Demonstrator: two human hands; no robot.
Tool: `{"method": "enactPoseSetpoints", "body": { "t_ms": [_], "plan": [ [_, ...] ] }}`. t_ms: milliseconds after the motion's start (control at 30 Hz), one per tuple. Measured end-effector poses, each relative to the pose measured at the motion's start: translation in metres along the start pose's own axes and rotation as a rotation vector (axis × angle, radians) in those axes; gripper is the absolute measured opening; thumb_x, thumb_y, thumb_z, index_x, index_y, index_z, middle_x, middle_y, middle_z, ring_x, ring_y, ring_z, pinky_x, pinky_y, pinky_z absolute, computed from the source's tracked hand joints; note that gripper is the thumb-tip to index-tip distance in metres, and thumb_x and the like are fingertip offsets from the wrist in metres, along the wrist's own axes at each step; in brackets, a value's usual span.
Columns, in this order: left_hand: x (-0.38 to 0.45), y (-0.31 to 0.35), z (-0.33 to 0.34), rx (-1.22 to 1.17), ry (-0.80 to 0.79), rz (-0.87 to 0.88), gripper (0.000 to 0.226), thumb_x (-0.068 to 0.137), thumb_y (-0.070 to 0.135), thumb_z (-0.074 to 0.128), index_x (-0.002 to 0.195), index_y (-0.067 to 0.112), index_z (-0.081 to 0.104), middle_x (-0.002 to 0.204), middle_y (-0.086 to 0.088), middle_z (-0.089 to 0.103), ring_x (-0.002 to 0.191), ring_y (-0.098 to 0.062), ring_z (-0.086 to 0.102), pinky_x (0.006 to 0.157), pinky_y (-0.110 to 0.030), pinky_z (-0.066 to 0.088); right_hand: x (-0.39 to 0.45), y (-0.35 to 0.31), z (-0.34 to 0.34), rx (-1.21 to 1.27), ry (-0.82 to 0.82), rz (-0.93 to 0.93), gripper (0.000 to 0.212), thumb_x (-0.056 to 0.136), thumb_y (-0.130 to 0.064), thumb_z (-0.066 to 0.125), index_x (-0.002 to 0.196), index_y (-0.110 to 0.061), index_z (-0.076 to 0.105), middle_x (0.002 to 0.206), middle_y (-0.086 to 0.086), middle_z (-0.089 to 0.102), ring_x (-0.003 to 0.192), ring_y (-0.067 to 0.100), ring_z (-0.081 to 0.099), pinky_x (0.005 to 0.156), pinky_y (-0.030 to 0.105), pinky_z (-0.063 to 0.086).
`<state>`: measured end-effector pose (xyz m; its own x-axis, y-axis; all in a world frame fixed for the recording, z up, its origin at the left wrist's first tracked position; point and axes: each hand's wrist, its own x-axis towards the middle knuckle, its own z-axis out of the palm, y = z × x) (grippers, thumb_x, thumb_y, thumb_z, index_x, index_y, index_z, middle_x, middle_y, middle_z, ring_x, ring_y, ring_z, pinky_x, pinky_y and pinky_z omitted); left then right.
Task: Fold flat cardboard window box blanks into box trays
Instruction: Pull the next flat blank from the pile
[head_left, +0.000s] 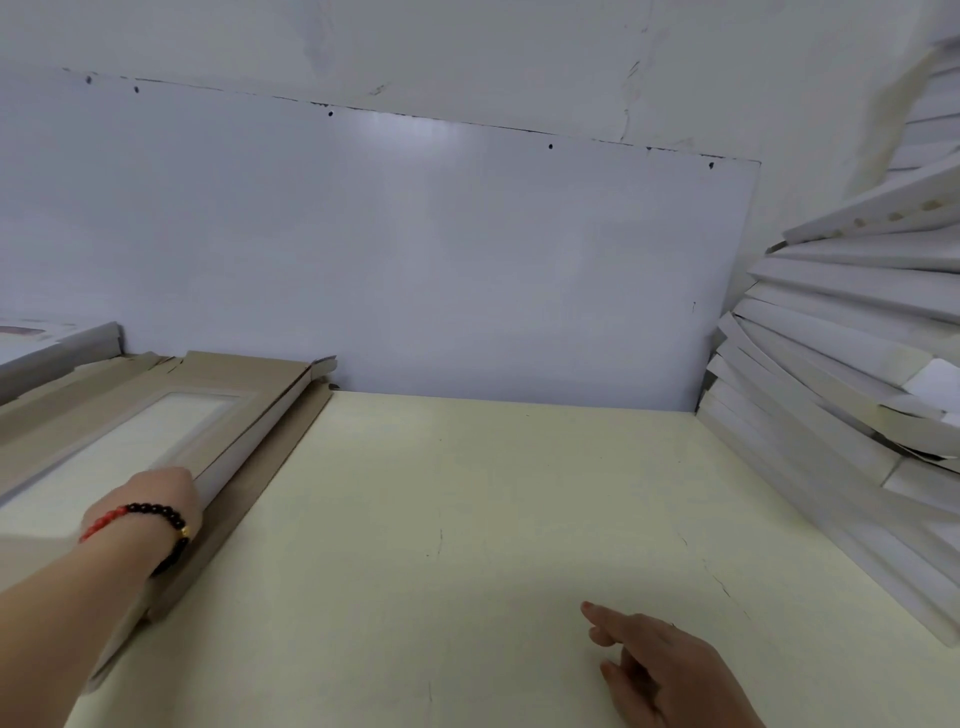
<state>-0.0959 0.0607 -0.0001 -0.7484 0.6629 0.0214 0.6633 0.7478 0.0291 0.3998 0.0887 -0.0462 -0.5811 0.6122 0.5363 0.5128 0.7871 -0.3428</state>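
Cardboard blank (171, 410) edge gripped by left hand (156, 493), right hand (654, 665) relaxed over table (467, 519)

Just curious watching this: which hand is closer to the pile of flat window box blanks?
Left. The left hand rests on the blanks; the right hand is apart over the table.

A stack of flat tan cardboard window box blanks (171, 410) lay at the table's left edge, the top one showing a pale rectangular window. Folded white box trays (831, 364) were piled high, leaning, at the right.
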Motion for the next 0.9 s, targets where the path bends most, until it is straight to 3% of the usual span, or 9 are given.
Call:
{"method": "enactPoseSetpoints", "body": {
  "t_ms": [167, 367, 433, 500, 567, 700, 767, 900],
  "plan": [
    [-0.01, 0.027, -0.019, 0.256, -0.054, 0.098, 0.033, 0.096, 0.007, 0.042, 0.126, 0.011, 0.054, 0.119, -0.005, 0.06, 0.104, -0.018, 0.06, 0.087, -0.025, 0.047, 0.0, -0.001, 0.0, 0.011, 0.009, -0.006, 0.071, 0.048, 0.005, 0.088, 0.109, -0.027, 0.071, 0.087, -0.024, 0.066, 0.053, -0.01, 0.049, 0.055, 0.008, 0.049],
    [-0.007, 0.042, -0.061, 0.334, -0.002, 0.122, 0.029, 0.094, 0.007, 0.047, 0.119, 0.007, 0.06, 0.116, -0.008, 0.063, 0.104, -0.02, 0.061, 0.086, -0.027, 0.049, 0.002, -0.002, -0.001, 0.03, -0.003, -0.003, 0.081, 0.051, 0.004, 0.086, 0.116, -0.036, 0.061, 0.088, -0.025, 0.066, 0.054, -0.008, 0.052, 0.054, 0.01, 0.05],
    [-0.003, 0.039, -0.073, 0.31, 0.058, 0.097, 0.026, 0.094, 0.006, 0.044, 0.113, 0.006, 0.062, 0.107, -0.007, 0.064, 0.091, -0.019, 0.062, 0.075, -0.026, 0.05, 0.001, -0.001, -0.001, 0.03, -0.003, -0.014, 0.08, 0.051, 0.004, 0.086, 0.116, -0.036, 0.061, 0.089, -0.025, 0.066, 0.054, -0.008, 0.052, 0.055, 0.009, 0.05],
    [-0.002, 0.032, -0.082, 0.289, 0.118, 0.083, 0.022, 0.093, 0.004, 0.042, 0.097, 0.008, 0.063, 0.085, -0.003, 0.062, 0.072, -0.017, 0.058, 0.062, -0.024, 0.048, 0.001, -0.002, -0.001, 0.032, -0.005, -0.016, 0.082, 0.05, 0.005, 0.086, 0.116, -0.036, 0.06, 0.088, -0.025, 0.066, 0.053, -0.009, 0.05, 0.054, 0.008, 0.049],
    [0.0, 0.022, -0.086, 0.263, 0.163, 0.091, 0.02, 0.088, 0.002, 0.042, 0.084, 0.009, 0.06, 0.074, -0.003, 0.058, 0.068, -0.018, 0.058, 0.064, -0.027, 0.051, 0.002, -0.002, -0.001, 0.022, -0.009, -0.02, 0.084, 0.048, 0.005, 0.087, 0.116, -0.036, 0.059, 0.087, -0.025, 0.066, 0.052, -0.009, 0.047, 0.053, 0.007, 0.048],
    [-0.001, 0.009, -0.08, 0.218, 0.178, 0.111, 0.018, 0.096, 0.015, 0.046, 0.103, 0.013, 0.061, 0.095, -0.005, 0.064, 0.08, -0.019, 0.057, 0.073, -0.026, 0.049, 0.001, -0.002, -0.001, 0.017, 0.007, -0.04, 0.084, 0.048, 0.005, 0.087, 0.116, -0.036, 0.06, 0.087, -0.024, 0.066, 0.051, -0.007, 0.05, 0.054, 0.007, 0.048],
    [-0.009, 0.008, -0.066, 0.178, 0.108, 0.119, 0.026, 0.102, 0.027, 0.042, 0.105, 0.01, 0.061, 0.096, -0.004, 0.062, 0.082, -0.017, 0.056, 0.071, -0.023, 0.044, 0.001, -0.002, -0.002, 0.018, 0.01, -0.042, 0.084, 0.048, 0.006, 0.087, 0.116, -0.036, 0.06, 0.087, -0.024, 0.066, 0.051, -0.007, 0.05, 0.054, 0.007, 0.048],
    [-0.02, 0.0, -0.024, 0.012, -0.037, 0.151, 0.045, 0.105, 0.037, 0.027, 0.107, 0.011, 0.063, 0.112, -0.006, 0.062, 0.103, -0.02, 0.058, 0.086, -0.026, 0.044, 0.002, -0.003, -0.002, 0.017, -0.005, -0.034, 0.085, 0.048, 0.004, 0.088, 0.117, -0.037, 0.059, 0.087, -0.025, 0.066, 0.052, -0.007, 0.05, 0.055, 0.007, 0.049]
  ]
}}
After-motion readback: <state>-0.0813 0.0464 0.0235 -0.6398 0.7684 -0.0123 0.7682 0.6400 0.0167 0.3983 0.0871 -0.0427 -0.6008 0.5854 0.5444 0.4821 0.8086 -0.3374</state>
